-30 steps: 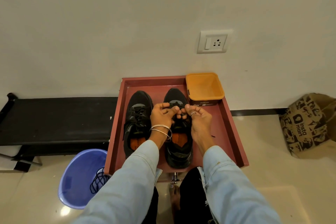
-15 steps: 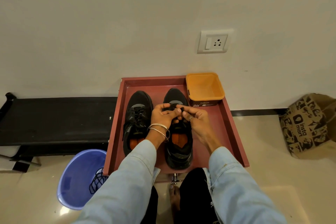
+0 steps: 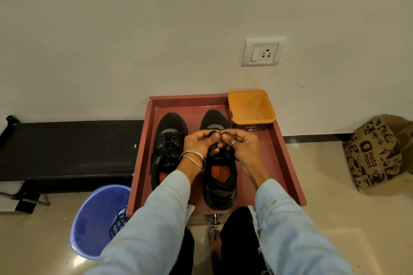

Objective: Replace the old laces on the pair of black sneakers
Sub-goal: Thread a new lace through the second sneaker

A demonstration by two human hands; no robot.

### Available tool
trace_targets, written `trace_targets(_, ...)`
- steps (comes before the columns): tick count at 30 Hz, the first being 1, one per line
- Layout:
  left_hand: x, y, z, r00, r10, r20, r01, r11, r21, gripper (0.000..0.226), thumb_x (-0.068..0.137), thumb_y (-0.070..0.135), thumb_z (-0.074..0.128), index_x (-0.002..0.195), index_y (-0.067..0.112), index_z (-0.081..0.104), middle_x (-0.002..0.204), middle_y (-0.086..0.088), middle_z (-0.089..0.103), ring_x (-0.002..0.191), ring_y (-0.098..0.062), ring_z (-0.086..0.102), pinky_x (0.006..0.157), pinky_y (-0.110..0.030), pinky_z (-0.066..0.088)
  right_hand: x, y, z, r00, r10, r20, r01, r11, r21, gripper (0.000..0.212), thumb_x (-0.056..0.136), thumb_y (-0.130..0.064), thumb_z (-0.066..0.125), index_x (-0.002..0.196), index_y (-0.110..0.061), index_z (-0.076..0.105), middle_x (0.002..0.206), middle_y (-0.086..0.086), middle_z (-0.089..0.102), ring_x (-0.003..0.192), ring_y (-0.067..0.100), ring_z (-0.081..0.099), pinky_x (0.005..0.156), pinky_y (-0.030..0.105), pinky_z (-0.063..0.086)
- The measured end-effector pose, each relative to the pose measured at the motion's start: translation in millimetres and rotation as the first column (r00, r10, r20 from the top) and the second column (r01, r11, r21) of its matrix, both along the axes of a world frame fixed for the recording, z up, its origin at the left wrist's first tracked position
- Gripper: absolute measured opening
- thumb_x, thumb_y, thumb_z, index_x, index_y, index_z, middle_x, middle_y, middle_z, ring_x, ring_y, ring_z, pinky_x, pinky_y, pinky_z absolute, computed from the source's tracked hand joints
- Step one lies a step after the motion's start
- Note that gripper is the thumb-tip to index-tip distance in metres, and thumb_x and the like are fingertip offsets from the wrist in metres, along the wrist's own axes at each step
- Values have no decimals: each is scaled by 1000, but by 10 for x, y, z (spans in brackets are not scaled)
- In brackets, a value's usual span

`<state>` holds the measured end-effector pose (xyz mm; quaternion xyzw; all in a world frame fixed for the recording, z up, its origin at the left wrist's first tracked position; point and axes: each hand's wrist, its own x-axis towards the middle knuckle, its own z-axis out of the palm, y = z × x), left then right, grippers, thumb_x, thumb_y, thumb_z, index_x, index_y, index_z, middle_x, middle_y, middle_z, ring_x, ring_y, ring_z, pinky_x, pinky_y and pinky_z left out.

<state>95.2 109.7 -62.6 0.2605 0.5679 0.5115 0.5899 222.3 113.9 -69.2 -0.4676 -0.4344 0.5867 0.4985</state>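
1. I noted both hands meeting over the lace area of the right-hand sneaker (image 3: 220, 169), centre of frame. The left hand (image 3: 200, 144) and right hand (image 3: 240, 143) each had fingers curled in, pinching a black lace (image 3: 214, 134) between the tips.
2. The other sneaker (image 3: 166, 147) sat just left of it, laced, in the same red tray (image 3: 288, 163).
3. Risk, as I judged it: black lace on a black shoe, largely hidden by the fingers. I could not tell which eyelet was being worked, so a skipped or crossed eyelet seemed easy.
4. A hard pull could have dragged the shoe along the tray, since neither hand was steadying its body.
5. A lace let go might have fallen onto the tray or floor rather than in the orange tub (image 3: 251, 107), upper right of the tray, or the blue basket (image 3: 93, 221), lower left.
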Motion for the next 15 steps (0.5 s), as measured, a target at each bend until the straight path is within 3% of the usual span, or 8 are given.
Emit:
trace_targets(5,-30,11,22,955,-60,-292,98,988,117,14,77,-5,71,91,-4,68,71,-7,67,54,-8,66,52,-19,54,-24,17,47,993,-119,24,121,987,-106,10,88,-1,63,96,-1,70,73,7,67,56,7,56,56,18,48)
trace_targets(8,-50,8,54,888,-75,-454,173,969,178,13,74,-4,75,83,2,70,70,-2,67,56,-5,65,57,-21,57,-43,56,79,994,-111,15,112,979,-171,7,88,-3,64,90,-5,70,66,2,66,52,6,54,51,16,45)
trace_targets(12,-65,22,72,790,-61,-610,234,950,208,14,72,-1,78,79,10,70,69,2,67,58,-5,63,61,-21,56,-66,83,121,996,-69,48,77,977,-198,7,89,-3,63,92,-2,69,72,4,69,59,5,65,53,15,49)
trace_targets(15,-83,28,81,735,-36,-677,287,921,262,16,72,-1,76,81,11,72,72,5,67,62,3,62,63,-11,51,-77,113,121,984,-12,179,45,982,-186,10,92,-6,60,87,-6,69,72,7,67,59,8,62,55,19,49)
